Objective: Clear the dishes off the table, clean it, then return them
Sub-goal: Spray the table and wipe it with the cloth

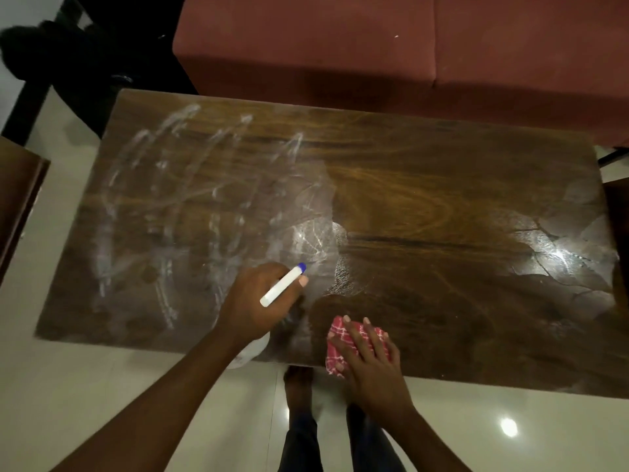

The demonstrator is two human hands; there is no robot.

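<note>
Left hand holds white spray bottle; right hand, grip flat, presses red checked cloth: wipe streaked wooden worktop in overlapping passes.

One head camera looks steeply down from close above the table. Beyond the fingers stands the sofa.

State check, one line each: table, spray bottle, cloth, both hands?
Table: white streaks across its left half, wet patches at right.
Spray bottle: lifted over the table.
Cloth: flat on the table by its near edge.
Left hand: grips the spray bottle.
Right hand: presses the cloth, fingers straight.
</note>
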